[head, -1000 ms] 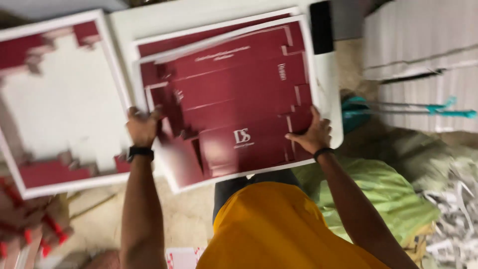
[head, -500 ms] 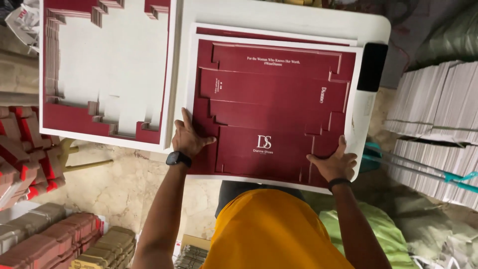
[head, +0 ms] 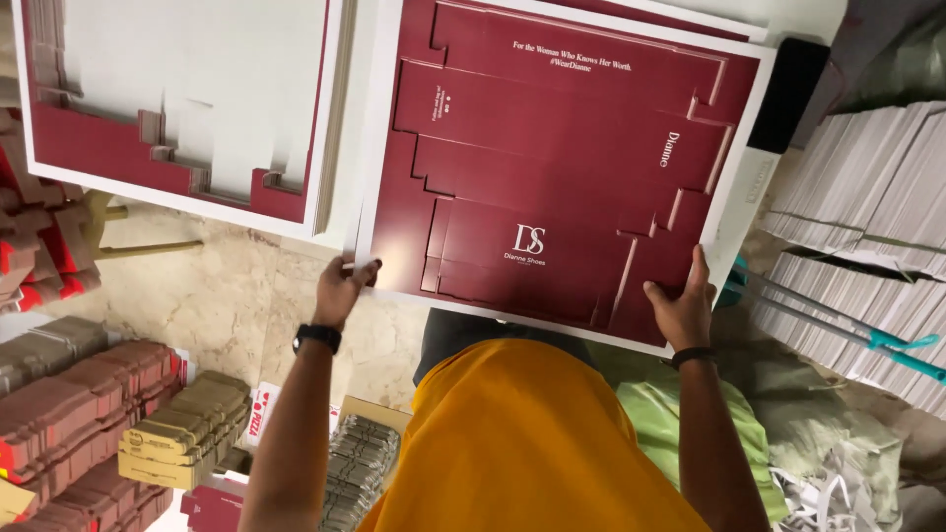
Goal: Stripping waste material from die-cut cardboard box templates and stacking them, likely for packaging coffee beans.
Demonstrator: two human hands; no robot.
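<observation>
A stack of large maroon die-cut cardboard sheets [head: 562,167] with white borders lies on a white table [head: 347,212] in front of me. My left hand [head: 342,289] grips the stack's near left corner, a black watch on its wrist. At the near right edge my right hand [head: 682,303] holds the stack, thumb on top, a dark band on the wrist. To the left lies a second stack of sheets [head: 177,108] with the maroon shapes punched out of the middle.
Tall piles of white sheets [head: 867,217] stand at the right. Bundles of folded brown and maroon cartons [head: 108,394] sit on the floor at lower left. A black flat object [head: 788,94] lies on the table's right edge. Green cloth [head: 690,424] lies below.
The view has closed in on the table. My left hand slid from on top of the maroon stack to its near left corner, and my right hand stays at the near right edge.
</observation>
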